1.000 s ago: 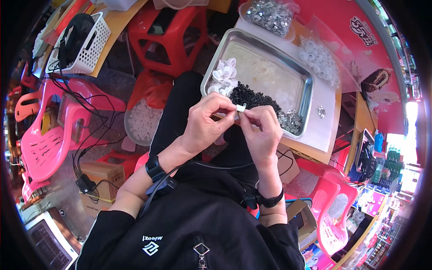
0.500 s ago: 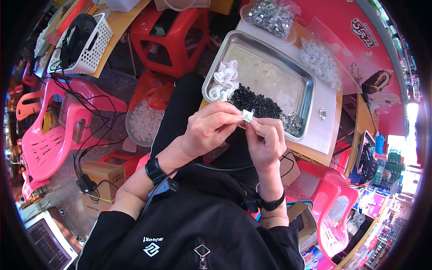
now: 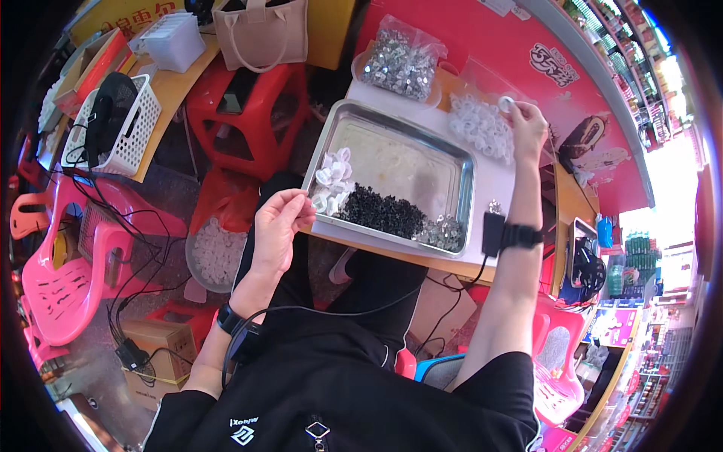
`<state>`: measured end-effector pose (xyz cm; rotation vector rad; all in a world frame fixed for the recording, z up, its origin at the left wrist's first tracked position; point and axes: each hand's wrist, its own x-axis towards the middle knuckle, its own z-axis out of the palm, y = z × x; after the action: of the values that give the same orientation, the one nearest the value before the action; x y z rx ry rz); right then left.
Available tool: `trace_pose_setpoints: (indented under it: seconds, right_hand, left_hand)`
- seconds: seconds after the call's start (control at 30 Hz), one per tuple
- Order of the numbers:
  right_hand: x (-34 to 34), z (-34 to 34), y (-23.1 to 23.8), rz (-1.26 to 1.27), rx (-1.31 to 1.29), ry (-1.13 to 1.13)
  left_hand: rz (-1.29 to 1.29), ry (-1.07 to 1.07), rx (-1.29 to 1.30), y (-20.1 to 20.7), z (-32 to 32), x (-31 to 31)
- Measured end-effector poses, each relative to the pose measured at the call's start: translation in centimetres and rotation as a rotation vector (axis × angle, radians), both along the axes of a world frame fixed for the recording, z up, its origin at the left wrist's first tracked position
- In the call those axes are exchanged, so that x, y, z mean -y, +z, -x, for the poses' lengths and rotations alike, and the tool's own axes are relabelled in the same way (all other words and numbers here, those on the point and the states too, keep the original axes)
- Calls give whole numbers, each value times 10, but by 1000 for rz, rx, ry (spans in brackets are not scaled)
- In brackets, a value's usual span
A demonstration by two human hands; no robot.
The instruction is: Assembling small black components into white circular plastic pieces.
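My right hand reaches out over the far right of the table, pinching a small white ring-shaped plastic piece above a heap of similar clear-white rings. Beside the near left corner of the metal tray is my left hand, thumb and fingertips pressed together; what they hold, if anything, is hidden. Along the tray's near side lie white plastic pieces, a pile of small black parts and small shiny metal pieces.
A clear bag of metal parts sits behind the tray. More small metal bits lie right of it. To the left are a basin of white pieces, a red stool and a pink chair. Cables run from my wrists.
My hands have parted from the small white part they held together. The right hand moved far right to the ring heap; the left moved left. The whole view has shifted.
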<state>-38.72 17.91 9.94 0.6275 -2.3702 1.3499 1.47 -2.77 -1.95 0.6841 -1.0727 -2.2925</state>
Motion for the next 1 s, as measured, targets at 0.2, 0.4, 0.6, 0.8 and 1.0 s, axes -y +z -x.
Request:
trace_pose_setpoints:
  seconds: [0.2, 0.4, 0.6, 0.8, 1.0]
  right_hand:
    - [2, 28, -6, 48, -177, -93]
    - [97, -139, -43, -267, 169, 572]
    - [136, -150, -111, -490, -98, 877]
    - [132, -155, -118, -340, 174, 652]
    - [87, -182, -88, 95, 851, 627]
  left_hand:
    - [-113, 57, 55, 1, -4, 10]
    - [-170, 48, 27, -4, -2, 12]
    - [-217, 12, 15, 4, -5, 11]
    - [-216, 32, 36, 8, -11, 15]
    - [-106, -88, -16, 20, 9, 4]
